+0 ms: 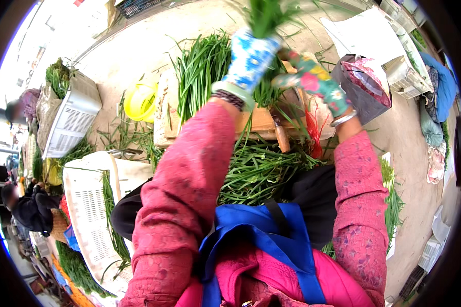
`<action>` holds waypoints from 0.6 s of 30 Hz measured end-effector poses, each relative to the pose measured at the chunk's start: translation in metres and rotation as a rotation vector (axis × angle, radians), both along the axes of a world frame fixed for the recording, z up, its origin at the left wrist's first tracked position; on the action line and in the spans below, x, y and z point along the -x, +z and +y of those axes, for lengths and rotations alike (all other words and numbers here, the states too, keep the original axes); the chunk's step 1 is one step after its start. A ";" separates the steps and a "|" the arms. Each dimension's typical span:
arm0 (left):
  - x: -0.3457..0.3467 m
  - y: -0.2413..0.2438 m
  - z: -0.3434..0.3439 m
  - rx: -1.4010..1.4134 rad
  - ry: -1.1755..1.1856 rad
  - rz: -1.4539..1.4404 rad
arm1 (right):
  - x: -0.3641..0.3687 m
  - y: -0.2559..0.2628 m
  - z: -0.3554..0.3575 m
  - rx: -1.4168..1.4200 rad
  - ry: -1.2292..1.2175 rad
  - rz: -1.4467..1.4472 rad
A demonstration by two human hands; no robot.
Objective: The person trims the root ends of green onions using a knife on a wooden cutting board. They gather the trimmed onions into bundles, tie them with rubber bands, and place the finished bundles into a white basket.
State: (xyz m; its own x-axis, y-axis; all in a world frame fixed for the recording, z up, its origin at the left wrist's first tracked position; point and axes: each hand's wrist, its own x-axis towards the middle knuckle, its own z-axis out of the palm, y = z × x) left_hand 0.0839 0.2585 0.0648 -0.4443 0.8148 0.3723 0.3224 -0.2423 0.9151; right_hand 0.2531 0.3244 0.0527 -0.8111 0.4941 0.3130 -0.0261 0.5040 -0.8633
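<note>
My left hand [255, 53], in a blue-and-white patterned glove, is closed around a bunch of long green leaves [267, 17], blurred at the top of the view. Just right of it is my right hand [307, 75] in a green floral glove, its fingertips blurred beside the leaves; whether it grips any cannot be told. Below both hands stands a wooden board [259, 121] on a low block, with a pile of leafy green stalks [201, 73] on its left part. A knife with a wooden handle [281, 137] lies at the board's near edge. Red strands [315, 128] hang at its right.
Loose greens [253, 172] are heaped between my knees. To the left are a yellow plastic basket [140, 100], a white crate [92, 207] and a grey-white crate [78, 111]. A dark bag [363, 88] stands at the right. Two people are at the far left.
</note>
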 end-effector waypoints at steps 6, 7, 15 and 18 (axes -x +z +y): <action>0.074 0.061 -0.118 -0.166 0.008 -0.338 | -0.024 0.005 0.015 0.194 -0.115 -0.029; 0.083 0.065 -0.139 -0.210 0.040 -0.559 | -0.023 -0.011 0.018 0.133 -0.139 -0.104; 0.133 -0.002 -0.279 -0.285 0.232 -0.797 | 0.030 0.008 -0.146 -0.329 0.350 -0.535; 0.124 -0.005 -0.292 -0.347 0.197 -0.899 | 0.063 0.002 -0.178 -0.401 0.410 -0.332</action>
State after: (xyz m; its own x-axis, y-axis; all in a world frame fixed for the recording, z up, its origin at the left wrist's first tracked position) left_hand -0.0399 -0.0339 0.0597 -0.7955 0.6051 0.0337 -0.3957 -0.5607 0.7274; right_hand 0.1903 0.1463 0.0551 -0.9937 0.0214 0.1098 -0.0498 0.7940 -0.6059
